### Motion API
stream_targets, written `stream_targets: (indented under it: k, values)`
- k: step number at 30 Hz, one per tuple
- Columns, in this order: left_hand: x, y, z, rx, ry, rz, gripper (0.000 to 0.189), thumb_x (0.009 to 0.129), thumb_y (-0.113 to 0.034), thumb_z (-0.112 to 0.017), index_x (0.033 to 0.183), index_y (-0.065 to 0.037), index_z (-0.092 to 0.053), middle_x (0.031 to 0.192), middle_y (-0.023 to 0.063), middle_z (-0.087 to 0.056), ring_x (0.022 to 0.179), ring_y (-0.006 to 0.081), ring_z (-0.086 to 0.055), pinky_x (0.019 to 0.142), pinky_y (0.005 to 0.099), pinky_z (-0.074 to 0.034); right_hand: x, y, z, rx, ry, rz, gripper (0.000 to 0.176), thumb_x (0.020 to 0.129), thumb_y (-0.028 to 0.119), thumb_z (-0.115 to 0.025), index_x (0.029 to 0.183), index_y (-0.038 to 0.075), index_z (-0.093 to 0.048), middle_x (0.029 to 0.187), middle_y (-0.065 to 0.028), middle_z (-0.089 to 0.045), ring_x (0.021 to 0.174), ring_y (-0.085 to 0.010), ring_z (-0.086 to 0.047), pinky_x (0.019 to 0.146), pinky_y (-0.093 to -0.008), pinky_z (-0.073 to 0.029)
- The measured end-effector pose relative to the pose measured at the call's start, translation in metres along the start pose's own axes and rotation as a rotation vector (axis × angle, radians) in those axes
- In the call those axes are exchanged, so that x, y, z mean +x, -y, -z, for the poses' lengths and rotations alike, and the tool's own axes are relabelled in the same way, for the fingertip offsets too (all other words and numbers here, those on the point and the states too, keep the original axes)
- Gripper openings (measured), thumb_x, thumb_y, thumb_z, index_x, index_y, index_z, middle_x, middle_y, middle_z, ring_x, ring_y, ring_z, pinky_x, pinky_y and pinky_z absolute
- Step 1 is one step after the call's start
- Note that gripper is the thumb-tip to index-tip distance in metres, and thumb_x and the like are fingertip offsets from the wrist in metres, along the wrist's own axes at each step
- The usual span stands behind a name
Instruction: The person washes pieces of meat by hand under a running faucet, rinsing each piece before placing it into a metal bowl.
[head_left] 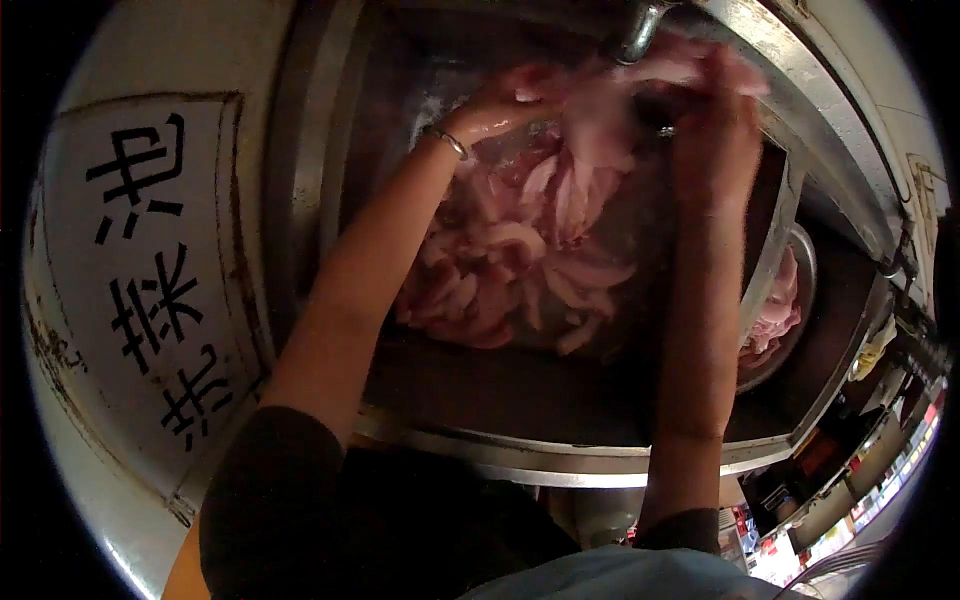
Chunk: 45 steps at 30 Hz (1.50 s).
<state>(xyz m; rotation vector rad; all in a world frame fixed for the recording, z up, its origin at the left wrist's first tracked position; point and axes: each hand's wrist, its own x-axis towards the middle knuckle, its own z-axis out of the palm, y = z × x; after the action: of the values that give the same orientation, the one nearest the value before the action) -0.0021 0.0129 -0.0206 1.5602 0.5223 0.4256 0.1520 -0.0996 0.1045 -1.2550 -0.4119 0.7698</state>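
Strips of raw meat (515, 240) lie heaped in the metal sink (560, 400). Just under the faucet (640, 35), a blurred length of raw meat (670, 70) stretches between my hands. My right hand (715, 130) grips its right end, with meat showing above the fingers. At the other end, my left hand (500, 110) is closed against the meat, its fingertips partly hidden and smeared. The left wrist wears a bracelet (447, 142). Part of the heap lies directly below the left hand.
Right of a metal divider (775, 240), a round metal bowl (805, 270) holds more raw meat (778, 315) in a second basin. At left is a white sign (150, 270) with black characters. The sink's front rim (560, 460) runs close to my body.
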Motion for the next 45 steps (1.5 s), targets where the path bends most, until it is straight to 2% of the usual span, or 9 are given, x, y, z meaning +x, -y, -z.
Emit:
stream_targets:
  k: [9, 18, 24, 29, 31, 33, 36, 42, 45]
  values:
    - [0.021, -0.041, -0.026, 0.056, -0.173, -0.262, 0.039, 0.067, -0.014, -0.068, 0.102, -0.005, -0.054, 0.096, 0.0066, -0.057, 0.09, 0.0174, -0.055, 0.08, 0.0285, -0.042, -0.017, -0.013, -0.027, 0.112, -0.05, -0.032, 0.024, 0.084, 0.026, -0.053, 0.09, 0.003, -0.056, 0.083, -0.0049, -0.057, 0.076, -0.0132, -0.054, 0.06, -0.0268, -0.045]
    - [0.017, -0.005, -0.021, 0.133, -0.092, -0.261, 0.026, 0.076, -0.019, -0.057, 0.098, -0.007, -0.058, 0.091, 0.0138, -0.06, 0.084, 0.0249, -0.059, 0.073, 0.0324, -0.045, -0.005, 0.067, 0.01, 0.287, -0.188, 0.387, 0.033, 0.09, 0.023, -0.035, 0.1, -0.004, -0.051, 0.102, -0.0167, -0.054, 0.096, -0.025, -0.052, 0.091, -0.0375, -0.037]
    - [0.012, -0.022, -0.015, 0.107, -0.041, 0.076, 0.025, 0.079, -0.011, -0.048, 0.102, -0.009, -0.056, 0.083, 0.0111, -0.058, 0.076, 0.0203, -0.056, 0.071, 0.0298, -0.043, -0.01, 0.042, 0.049, 0.05, -0.051, 0.184, 0.033, 0.088, 0.034, -0.041, 0.091, 0.002, -0.048, 0.083, -0.01, -0.053, 0.08, -0.022, -0.053, 0.077, -0.0358, -0.042]
    - [0.026, -0.034, -0.02, 0.122, 0.041, -0.143, 0.015, 0.08, -0.013, -0.046, 0.09, -0.004, -0.052, 0.068, 0.0039, -0.052, 0.065, 0.0117, -0.049, 0.062, 0.0253, -0.04, -0.02, -0.026, 0.021, -0.341, -0.001, -0.062, 0.031, 0.087, 0.033, -0.047, 0.092, 0.004, -0.056, 0.058, -0.0021, -0.052, 0.048, -0.0091, -0.049, 0.045, -0.0208, -0.04]
    - [0.029, -0.046, -0.022, 0.222, 0.108, -0.189, 0.013, 0.08, -0.014, -0.045, 0.085, -0.003, -0.051, 0.065, 0.0018, -0.05, 0.063, 0.009, -0.047, 0.06, 0.0239, -0.039, -0.023, -0.049, 0.016, -0.232, 0.13, -0.177, 0.031, 0.084, 0.028, -0.054, 0.102, 0.003, -0.053, 0.066, -0.0007, -0.055, 0.052, -0.007, -0.048, 0.047, -0.0216, -0.041]
    - [0.023, -0.057, -0.031, 0.022, -0.125, -0.372, 0.014, 0.081, -0.015, -0.047, 0.073, -0.003, -0.05, 0.062, -0.0005, -0.047, 0.059, 0.0064, -0.044, 0.056, 0.0226, -0.038, -0.02, -0.074, 0.005, -0.236, 0.34, 0.131, 0.027, 0.081, 0.018, -0.057, 0.102, 0.002, -0.053, 0.071, -0.0008, -0.056, 0.057, -0.0064, -0.05, 0.051, -0.0219, -0.042]
    - [0.022, -0.065, -0.025, -0.053, -0.092, -0.068, 0.022, 0.076, -0.023, -0.06, 0.064, -0.005, -0.055, 0.059, -0.0012, -0.05, 0.056, 0.0069, -0.046, 0.05, 0.025, -0.039, -0.016, -0.077, 0.008, -0.381, 0.359, -0.155, 0.024, 0.079, 0.009, -0.057, 0.1, 0.001, -0.053, 0.074, -0.0022, -0.058, 0.062, -0.0063, -0.051, 0.054, -0.0219, -0.043]
    - [0.015, -0.088, -0.019, 0.147, -0.06, -0.079, 0.038, 0.076, -0.034, -0.063, 0.059, -0.003, -0.049, 0.054, -0.0018, -0.044, 0.054, 0.0073, -0.042, 0.047, 0.0266, -0.036, -0.001, -0.054, 0.025, -0.16, 0.198, -0.139, 0.019, 0.08, 0.015, -0.054, 0.091, -0.001, -0.056, 0.068, -0.0023, -0.058, 0.053, -0.0063, -0.051, 0.047, -0.0199, -0.041]
    - [0.019, -0.069, -0.013, 0.438, 0.0, -0.181, 0.027, 0.08, -0.028, -0.057, 0.08, -0.001, -0.056, 0.063, 0.0067, -0.056, 0.059, 0.0085, -0.052, 0.052, 0.0248, -0.04, 0.001, -0.029, 0.023, -0.153, 0.103, -0.024, 0.017, 0.081, 0.016, -0.053, 0.087, 0.001, -0.058, 0.062, -0.0006, -0.056, 0.047, -0.0056, -0.046, 0.041, -0.0184, -0.035]
